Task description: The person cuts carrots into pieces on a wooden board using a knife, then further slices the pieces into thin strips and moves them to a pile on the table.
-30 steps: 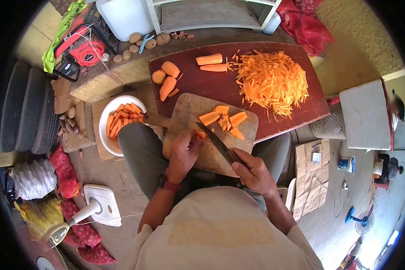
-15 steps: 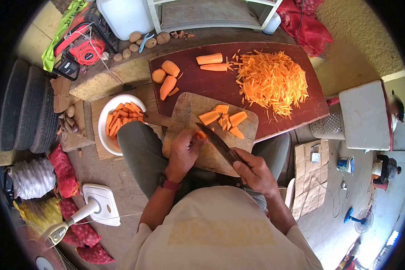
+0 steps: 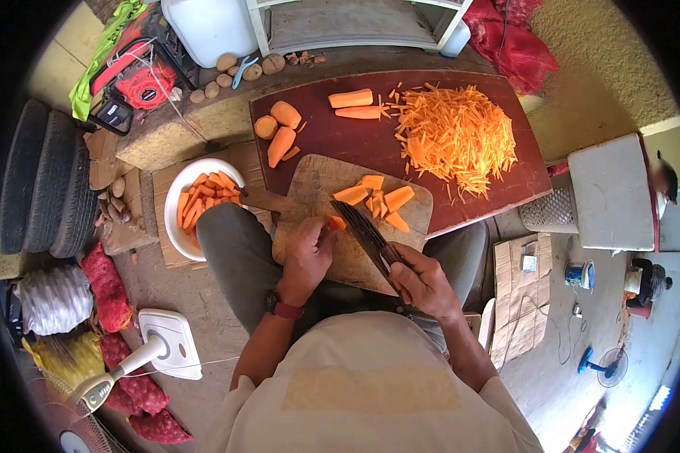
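Observation:
My left hand (image 3: 308, 253) is closed on a small carrot piece (image 3: 336, 223), held over the near part of the wooden cutting board (image 3: 310, 175). My right hand (image 3: 425, 285) grips the handle of a dark-bladed knife (image 3: 364, 230), whose tip points away from me, just right of that piece. Several cut carrot chunks (image 3: 398, 198) lie on the board beyond the blade. The board rests across my lap and the near edge of a dark red table (image 3: 332, 143). Shredded carrot (image 3: 457, 140) is heaped on the table's right side.
Thick carrot pieces (image 3: 282, 143) and two longer peeled halves (image 3: 351, 99) lie on the table. Left of my knee stands a white bowl (image 3: 175, 183) of carrot sticks. A pedestal scale (image 3: 175, 343), net sacks (image 3: 107, 291) and tyres (image 3: 53, 174) are at left. A peeler (image 3: 243, 72) lies among potatoes.
The knife has tilted, so more of its blade face shows, and my right hand has shifted slightly. My left hand stays in nearly the same place with the carrot piece.

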The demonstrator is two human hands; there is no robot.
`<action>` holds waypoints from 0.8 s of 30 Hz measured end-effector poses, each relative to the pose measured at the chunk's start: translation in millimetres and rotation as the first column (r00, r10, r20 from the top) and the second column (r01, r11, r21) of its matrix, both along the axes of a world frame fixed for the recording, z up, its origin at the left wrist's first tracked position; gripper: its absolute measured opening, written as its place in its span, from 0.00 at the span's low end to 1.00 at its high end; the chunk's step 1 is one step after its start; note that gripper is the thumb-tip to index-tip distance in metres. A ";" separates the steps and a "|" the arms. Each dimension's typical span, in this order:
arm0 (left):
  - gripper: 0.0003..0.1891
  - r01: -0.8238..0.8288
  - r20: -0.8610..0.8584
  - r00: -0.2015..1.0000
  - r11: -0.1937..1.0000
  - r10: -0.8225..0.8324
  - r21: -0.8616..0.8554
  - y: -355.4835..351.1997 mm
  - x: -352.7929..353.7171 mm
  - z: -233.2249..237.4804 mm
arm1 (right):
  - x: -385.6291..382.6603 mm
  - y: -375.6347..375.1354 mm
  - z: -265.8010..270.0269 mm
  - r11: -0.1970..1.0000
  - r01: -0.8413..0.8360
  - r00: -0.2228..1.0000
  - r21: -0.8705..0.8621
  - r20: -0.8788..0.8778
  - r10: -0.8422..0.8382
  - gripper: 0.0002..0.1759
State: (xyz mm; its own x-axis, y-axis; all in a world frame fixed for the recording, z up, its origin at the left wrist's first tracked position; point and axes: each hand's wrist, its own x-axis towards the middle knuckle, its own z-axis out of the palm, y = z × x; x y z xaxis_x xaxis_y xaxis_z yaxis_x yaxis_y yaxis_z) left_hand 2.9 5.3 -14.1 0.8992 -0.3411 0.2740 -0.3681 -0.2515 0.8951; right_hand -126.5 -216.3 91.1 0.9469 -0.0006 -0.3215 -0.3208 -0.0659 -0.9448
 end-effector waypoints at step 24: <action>0.10 0.072 -0.311 0.946 0.994 -0.093 -0.078 8.3 7.6 4.1 | 5.9 -1.2 -9.2 0.983 0.059 0.998 0.171 -0.001 -0.060 0.24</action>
State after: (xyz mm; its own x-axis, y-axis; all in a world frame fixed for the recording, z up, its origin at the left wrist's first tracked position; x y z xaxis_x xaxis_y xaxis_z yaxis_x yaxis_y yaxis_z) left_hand 10.5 13.6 -10.1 0.9129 -0.4082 0.0068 -0.0830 -0.1694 0.9820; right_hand -120.6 -217.6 81.9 0.9483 -0.0020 -0.3175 -0.3151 0.1159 -0.9419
